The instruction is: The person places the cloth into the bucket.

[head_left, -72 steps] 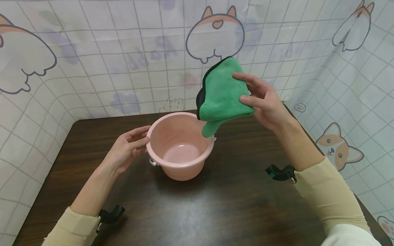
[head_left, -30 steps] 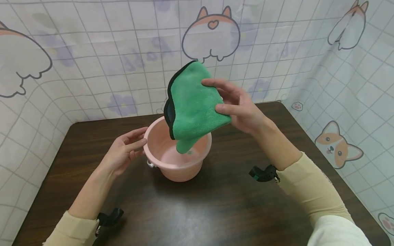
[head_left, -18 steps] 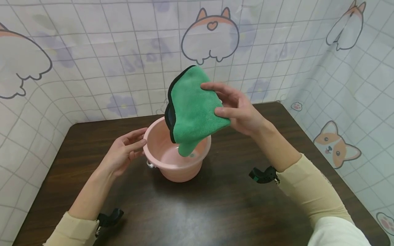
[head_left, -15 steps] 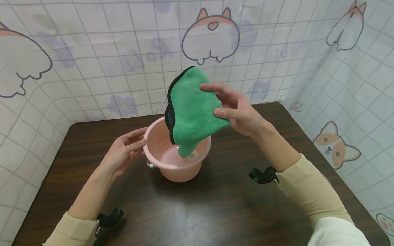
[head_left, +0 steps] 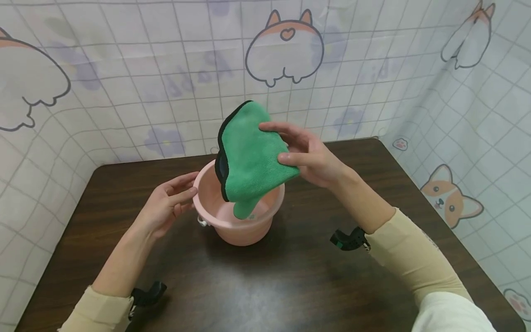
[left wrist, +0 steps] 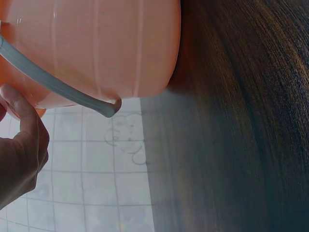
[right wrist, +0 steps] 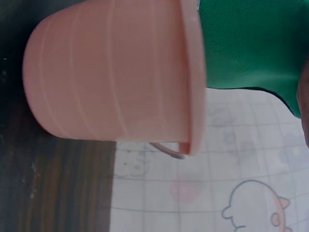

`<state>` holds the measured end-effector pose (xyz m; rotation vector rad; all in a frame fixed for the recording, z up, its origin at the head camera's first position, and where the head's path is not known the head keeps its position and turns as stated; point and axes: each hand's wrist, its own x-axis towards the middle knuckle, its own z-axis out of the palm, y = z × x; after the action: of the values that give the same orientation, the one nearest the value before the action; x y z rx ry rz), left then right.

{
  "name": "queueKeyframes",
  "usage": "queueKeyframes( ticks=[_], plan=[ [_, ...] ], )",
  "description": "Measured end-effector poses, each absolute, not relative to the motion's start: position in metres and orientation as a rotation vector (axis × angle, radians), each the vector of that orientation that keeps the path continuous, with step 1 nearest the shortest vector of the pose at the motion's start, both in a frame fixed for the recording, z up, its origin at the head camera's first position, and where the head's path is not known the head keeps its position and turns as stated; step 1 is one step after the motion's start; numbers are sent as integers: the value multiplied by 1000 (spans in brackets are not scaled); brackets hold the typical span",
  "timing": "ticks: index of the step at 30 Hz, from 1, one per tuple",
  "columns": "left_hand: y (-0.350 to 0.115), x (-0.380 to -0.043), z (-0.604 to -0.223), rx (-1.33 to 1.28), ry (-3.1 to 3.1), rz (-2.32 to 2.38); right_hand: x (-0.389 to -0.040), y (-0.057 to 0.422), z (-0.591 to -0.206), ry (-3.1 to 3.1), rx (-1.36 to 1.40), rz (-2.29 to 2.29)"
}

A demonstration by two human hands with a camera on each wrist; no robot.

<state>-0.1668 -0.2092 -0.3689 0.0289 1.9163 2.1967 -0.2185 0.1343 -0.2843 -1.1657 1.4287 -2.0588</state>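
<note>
A pink plastic bucket (head_left: 242,236) stands upright on the dark table. At its left rim my left hand (head_left: 168,203) pinches the edge between thumb and fingers; in the left wrist view the thumb side of that hand (left wrist: 21,150) shows beside the grey bail handle (left wrist: 53,83). Over the bucket's mouth, my right hand (head_left: 309,154) grips a folded green cloth (head_left: 253,154) with black edging by its right side. One lower corner of the cloth hangs inside the opening. The right wrist view shows the cloth (right wrist: 251,43) just above the rim, with the hand (right wrist: 305,101) partly cut off.
The dark wood-look table (head_left: 257,286) extends around the bucket. A white grid-patterned sheet (head_left: 137,101) with cartoon dogs hangs behind it and at both sides. Black wrist devices are on both arms, the right one (head_left: 350,239) above the table.
My right hand has carried the green cloth leftward from beyond the bucket's right rim to above its mouth, then a little lower. The left hand has stayed at the rim.
</note>
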Motion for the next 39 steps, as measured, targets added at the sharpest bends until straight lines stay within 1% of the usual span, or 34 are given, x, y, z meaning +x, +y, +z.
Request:
queueKeyframes(
  ticks=[8, 14, 24, 39],
  plan=[
    [-210, -165, -368, 39, 1925, 2187, -224, 131, -299, 1486, -1033, -1971],
    [-210, -165, -369, 41, 1903, 2202, -227, 132, -307, 1642, -921, -1799],
    [-210, -167, -370, 65, 1854, 2242, -229, 130, -313, 1915, -813, -1567],
    [-209, -168, -371, 83, 1835, 2250, -230, 126, -318, 2006, -840, -1388]
  ],
)
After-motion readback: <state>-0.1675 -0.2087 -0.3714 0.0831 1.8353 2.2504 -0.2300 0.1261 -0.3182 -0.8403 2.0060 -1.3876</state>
